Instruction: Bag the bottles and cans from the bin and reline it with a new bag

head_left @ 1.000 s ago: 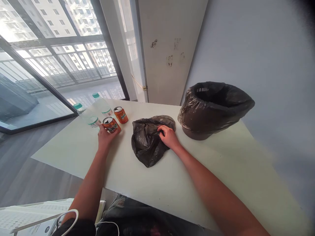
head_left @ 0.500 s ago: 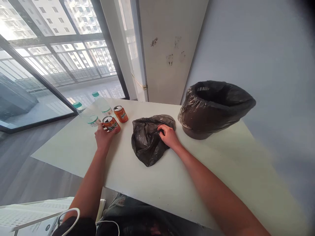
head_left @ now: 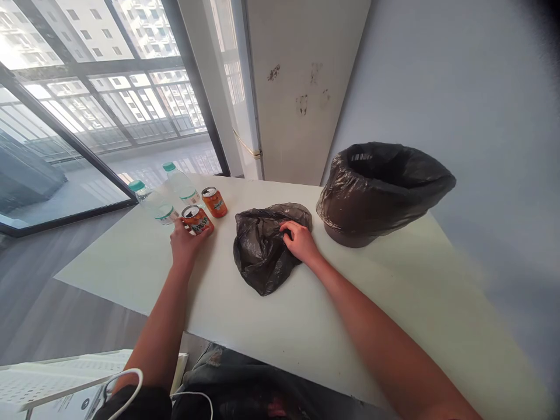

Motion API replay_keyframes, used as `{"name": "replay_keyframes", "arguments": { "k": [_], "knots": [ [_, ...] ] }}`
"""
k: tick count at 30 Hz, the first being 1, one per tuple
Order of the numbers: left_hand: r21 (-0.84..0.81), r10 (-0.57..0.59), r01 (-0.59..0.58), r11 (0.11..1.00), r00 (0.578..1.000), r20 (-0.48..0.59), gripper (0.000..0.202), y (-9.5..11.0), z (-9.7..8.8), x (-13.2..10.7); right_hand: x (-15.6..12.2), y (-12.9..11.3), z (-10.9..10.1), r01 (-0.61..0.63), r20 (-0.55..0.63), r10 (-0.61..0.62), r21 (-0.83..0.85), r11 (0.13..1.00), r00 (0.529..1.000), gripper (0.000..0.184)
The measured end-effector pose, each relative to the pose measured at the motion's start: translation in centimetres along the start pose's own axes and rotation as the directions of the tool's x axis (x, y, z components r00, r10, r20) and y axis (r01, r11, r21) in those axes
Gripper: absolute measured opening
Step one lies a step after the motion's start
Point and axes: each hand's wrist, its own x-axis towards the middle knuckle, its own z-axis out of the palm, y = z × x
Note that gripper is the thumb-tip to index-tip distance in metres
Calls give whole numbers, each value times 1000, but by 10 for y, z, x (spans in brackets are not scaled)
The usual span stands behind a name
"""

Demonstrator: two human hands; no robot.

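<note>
Currently: left hand on a can, right hand on a loose bag

**Left grip.** The left hand (head_left: 186, 240) is closed around the near can (head_left: 196, 219), an orange drinks can with its top open. The palm is on the side nearest the person and the fingers wrap the body. The can's base is at the table (head_left: 394, 303). Its long axis is roughly upright; the lens bends this edge, so a slight tilt cannot be ruled out.

**Right grip.** The right hand (head_left: 300, 240) lies on the loose bag (head_left: 262, 248), a crumpled black plastic bag flat on the table. The fingers are curled into the plastic at its far right edge. Whether a fold is actually pinched cannot be told.

**Key relation.** The bag lies to the right of the left grip, near but not touching the can. Most of it spreads left of and nearer than the right hand. The left hand alone has the can, and the right hand alone has the bag.

**Surroundings.**
- A far can (head_left: 214, 202) stands just beyond the left grip.
- Two bottles (head_left: 154, 203) with green caps stand to the left of it.
- A lined bin (head_left: 380, 192) sits beyond and to the right of the right grip, apart from the bag, with its mouth open.
- A white cabinet (head_left: 301, 87) rises behind.
</note>
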Motion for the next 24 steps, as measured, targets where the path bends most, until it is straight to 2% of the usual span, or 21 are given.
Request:
{"name": "replay_keyframes", "arguments": {
  "k": [24],
  "knots": [
    [93,46,-48,995,999,19,67,-2,0,-1,0,-2,-1,-11,5,11,4,1000,1000,24]
  ]
}}
